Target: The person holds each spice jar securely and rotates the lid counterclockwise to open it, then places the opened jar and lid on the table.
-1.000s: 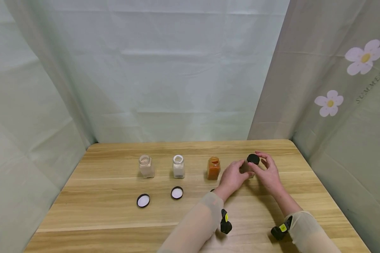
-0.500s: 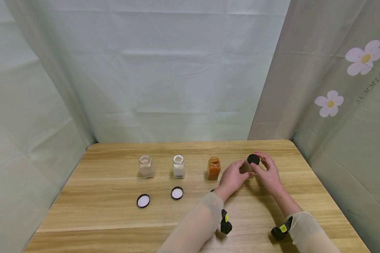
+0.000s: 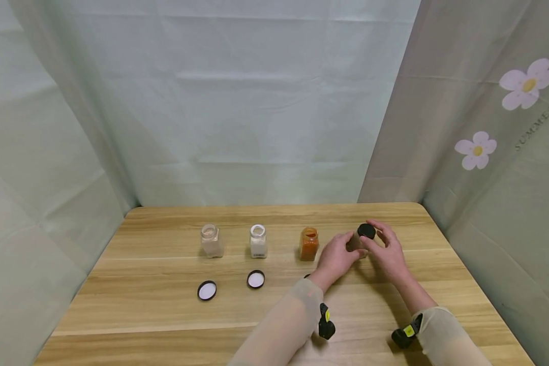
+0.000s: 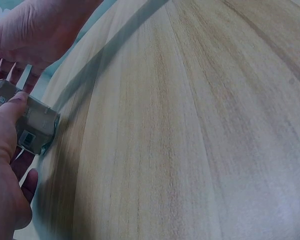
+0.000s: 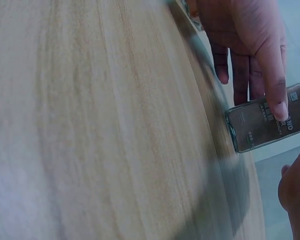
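In the head view, a square glass spice jar (image 3: 354,244) with a black lid (image 3: 366,231) stands toward the right of the table. My left hand (image 3: 336,257) grips the jar's body, thumb on its near side. The fingers of my right hand (image 3: 389,252) are curled around the lid, with the thumb at its near edge. Brownish-grey contents and pale printing show through the jar (image 5: 262,125) in the right wrist view. Left of my hands is an uncapped jar of orange-red powder (image 3: 308,245). A dark lid edge peeks out behind my left wrist.
Two more uncapped jars, one with beige powder (image 3: 212,243) and one with white contents (image 3: 258,243), stand in the row to the left. Before them lie two upturned black lids, the left lid (image 3: 207,290) and the middle lid (image 3: 255,279). Curtains surround the wooden table (image 3: 164,315).
My right fingers and thumb shift slightly about the black lid. The left hand keeps its grip on the jar, and the other jars and lids stay where they were.
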Tool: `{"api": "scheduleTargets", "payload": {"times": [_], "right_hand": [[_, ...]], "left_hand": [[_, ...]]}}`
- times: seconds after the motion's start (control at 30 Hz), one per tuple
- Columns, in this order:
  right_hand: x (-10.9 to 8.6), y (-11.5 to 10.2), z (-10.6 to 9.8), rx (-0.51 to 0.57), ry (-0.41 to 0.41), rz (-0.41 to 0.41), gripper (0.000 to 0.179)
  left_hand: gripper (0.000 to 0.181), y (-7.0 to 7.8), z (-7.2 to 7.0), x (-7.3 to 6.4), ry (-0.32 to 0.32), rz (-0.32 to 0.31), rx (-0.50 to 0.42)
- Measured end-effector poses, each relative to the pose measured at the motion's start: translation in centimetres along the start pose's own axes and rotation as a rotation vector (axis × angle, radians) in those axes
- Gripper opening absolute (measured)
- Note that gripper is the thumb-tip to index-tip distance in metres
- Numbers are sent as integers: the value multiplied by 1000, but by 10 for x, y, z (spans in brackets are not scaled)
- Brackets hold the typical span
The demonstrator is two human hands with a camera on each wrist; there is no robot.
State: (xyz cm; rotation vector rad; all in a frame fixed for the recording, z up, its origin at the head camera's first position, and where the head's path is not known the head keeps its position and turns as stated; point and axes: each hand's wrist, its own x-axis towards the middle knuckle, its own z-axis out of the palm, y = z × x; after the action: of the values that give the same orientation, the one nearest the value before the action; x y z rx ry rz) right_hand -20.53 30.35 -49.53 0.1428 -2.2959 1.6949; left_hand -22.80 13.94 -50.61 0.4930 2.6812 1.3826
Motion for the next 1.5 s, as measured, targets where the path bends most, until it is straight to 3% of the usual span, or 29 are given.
{"api": "scheduleTargets", "payload": {"times": [0.2, 0.67, 1.5], "right_hand": [[0, -2, 2, 23, 7, 77, 63], [6, 2, 6, 42, 94, 61, 51], [1, 3, 2, 29, 34, -35, 46]], "left_hand": [[61, -1, 1, 1, 8, 4, 6], [61, -1, 3, 2, 11, 1, 8], [54, -3, 3, 3, 21, 21, 20]]}}
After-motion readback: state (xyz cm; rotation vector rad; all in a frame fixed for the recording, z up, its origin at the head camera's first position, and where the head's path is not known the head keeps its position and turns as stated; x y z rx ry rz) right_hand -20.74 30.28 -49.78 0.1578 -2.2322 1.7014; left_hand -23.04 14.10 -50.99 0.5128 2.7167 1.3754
